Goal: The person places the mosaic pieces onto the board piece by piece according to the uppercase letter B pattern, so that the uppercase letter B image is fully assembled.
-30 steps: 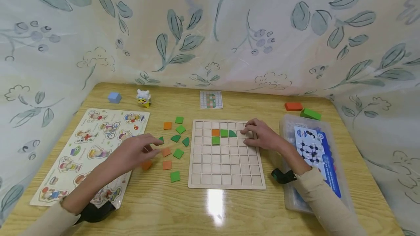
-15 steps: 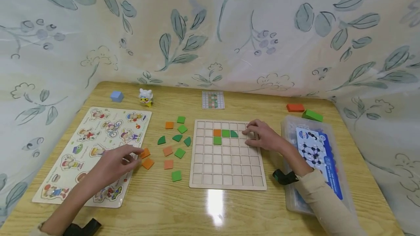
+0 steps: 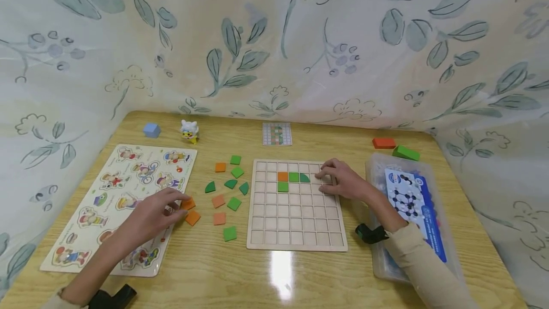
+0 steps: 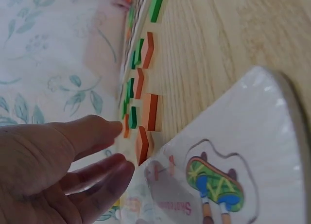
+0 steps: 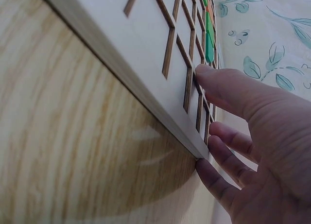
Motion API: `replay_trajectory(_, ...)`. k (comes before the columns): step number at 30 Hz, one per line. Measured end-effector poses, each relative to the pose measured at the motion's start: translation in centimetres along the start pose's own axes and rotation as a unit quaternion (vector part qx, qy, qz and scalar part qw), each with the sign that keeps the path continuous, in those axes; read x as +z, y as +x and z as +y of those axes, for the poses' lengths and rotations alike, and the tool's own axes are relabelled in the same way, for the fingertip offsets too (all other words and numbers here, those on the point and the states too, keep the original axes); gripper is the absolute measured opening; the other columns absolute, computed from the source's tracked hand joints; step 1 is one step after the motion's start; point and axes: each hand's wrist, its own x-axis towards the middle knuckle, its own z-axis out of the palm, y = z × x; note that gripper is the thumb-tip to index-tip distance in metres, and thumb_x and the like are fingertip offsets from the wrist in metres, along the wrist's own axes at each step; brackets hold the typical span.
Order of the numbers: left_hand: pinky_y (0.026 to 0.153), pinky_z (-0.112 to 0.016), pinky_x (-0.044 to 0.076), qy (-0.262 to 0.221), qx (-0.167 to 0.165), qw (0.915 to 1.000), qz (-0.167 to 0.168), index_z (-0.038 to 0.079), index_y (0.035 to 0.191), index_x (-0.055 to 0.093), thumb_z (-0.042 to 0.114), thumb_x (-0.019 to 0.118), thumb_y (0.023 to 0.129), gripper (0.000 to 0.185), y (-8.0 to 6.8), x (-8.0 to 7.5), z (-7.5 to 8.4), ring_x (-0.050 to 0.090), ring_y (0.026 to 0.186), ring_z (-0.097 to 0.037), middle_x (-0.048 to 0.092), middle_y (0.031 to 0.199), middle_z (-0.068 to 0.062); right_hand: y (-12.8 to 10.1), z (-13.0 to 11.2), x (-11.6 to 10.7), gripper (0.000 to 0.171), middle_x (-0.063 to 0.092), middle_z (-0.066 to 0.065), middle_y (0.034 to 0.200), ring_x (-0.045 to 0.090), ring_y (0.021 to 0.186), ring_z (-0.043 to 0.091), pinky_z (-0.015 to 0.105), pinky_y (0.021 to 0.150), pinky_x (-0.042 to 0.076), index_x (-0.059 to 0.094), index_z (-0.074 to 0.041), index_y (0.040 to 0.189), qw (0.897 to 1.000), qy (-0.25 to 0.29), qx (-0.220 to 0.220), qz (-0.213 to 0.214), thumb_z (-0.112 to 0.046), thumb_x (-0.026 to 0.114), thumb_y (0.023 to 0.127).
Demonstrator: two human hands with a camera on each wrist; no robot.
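Note:
My left hand (image 3: 177, 204) lies over the right edge of a cartoon-figure puzzle board (image 3: 107, 204), fingers relaxed, tips touching an orange square tile (image 3: 188, 203). A second orange tile (image 3: 193, 217) lies just below it. In the left wrist view the thumb and fingers (image 4: 114, 129) reach toward the orange tile (image 4: 142, 145) without closing on it. My right hand (image 3: 328, 174) rests on the top right corner of a wooden grid board (image 3: 296, 223). Its thumb (image 5: 218, 83) presses on the board (image 5: 146, 54) while the fingers lie along its edge. Orange (image 3: 282, 176) and green (image 3: 293, 176) tiles sit in the grid.
Several loose green and orange tiles (image 3: 233, 203) lie between the two boards. A pattern card (image 3: 277, 134), blue cube (image 3: 151, 130) and small toy (image 3: 189, 130) stand at the back. A clear box (image 3: 407, 209), orange block (image 3: 383, 143) and green block (image 3: 405, 152) are on the right. Leaf-print cloth walls surround the table.
My left hand has drawn back to the left from the tile cluster to the two orange tiles by the puzzle board. My right hand has stayed on the grid board.

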Motion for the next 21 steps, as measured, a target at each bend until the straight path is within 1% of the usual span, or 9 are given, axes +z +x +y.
replay_trajectory(4, 0.067, -0.026, 0.053, 0.025, -0.009, 0.9995, -0.015, 0.014, 0.107, 0.071, 0.015, 0.075, 0.083, 0.024, 0.5, -0.1, 0.1, 0.066, 0.088, -0.018, 0.067, 0.104, -0.003, 0.0, 0.0, 0.1, 0.029, 0.052, 0.017, 0.124, 0.048, 0.112, 0.033, 0.045, 0.09, 0.041, 0.07, -0.012, 0.113, 1.0, -0.004, 0.002, 0.0, -0.02, 0.074, 0.086)
replay_trajectory(7, 0.067, -0.026, 0.051, 0.025, -0.009, 0.9994, -0.02, 0.013, 0.107, 0.071, 0.015, 0.075, 0.083, 0.024, 0.8, 0.0, 0.1, 0.065, 0.088, -0.019, 0.067, 0.103, -0.003, 0.0, 0.0, 0.1, 0.028, 0.052, 0.017, 0.124, 0.048, 0.112, 0.033, 0.046, 0.089, 0.041, 0.07, -0.012, 0.113, 1.0, -0.001, -0.002, 0.004, -0.019, 0.074, 0.086)
replay_trajectory(12, 0.065, -0.025, 0.05, 0.027, 0.002, 0.9995, -0.018, 0.012, 0.106, 0.071, 0.013, 0.076, 0.082, 0.024, 1.1, 0.1, 0.2, 0.065, 0.084, -0.018, 0.067, 0.101, -0.003, 0.0, 0.0, 0.0, 0.028, 0.052, 0.017, 0.123, 0.048, 0.112, 0.033, 0.045, 0.089, 0.041, 0.07, -0.012, 0.113, 1.0, -0.001, -0.004, 0.004, -0.02, 0.073, 0.086)
replay_trajectory(19, 0.065, -0.022, 0.049, 0.028, -0.012, 0.9991, -0.03, 0.011, 0.108, 0.072, 0.012, 0.074, 0.083, 0.025, 1.1, 0.2, 0.0, 0.064, 0.081, -0.013, 0.066, 0.102, -0.003, 0.0, -0.1, -0.1, 0.028, 0.051, 0.017, 0.125, 0.048, 0.113, 0.034, 0.047, 0.089, 0.041, 0.07, -0.012, 0.113, 1.0, 0.0, 0.001, 0.001, -0.021, 0.073, 0.087)
replay_trajectory(21, 0.064, -0.023, 0.048, 0.03, -0.006, 0.9991, -0.03, 0.011, 0.109, 0.072, 0.011, 0.074, 0.083, 0.026, 1.1, 0.3, -0.1, 0.063, 0.08, -0.013, 0.066, 0.102, -0.004, 0.0, -0.1, 0.0, 0.028, 0.051, 0.017, 0.125, 0.048, 0.113, 0.034, 0.047, 0.089, 0.041, 0.07, -0.013, 0.113, 1.0, -0.001, -0.002, 0.0, -0.021, 0.073, 0.087)
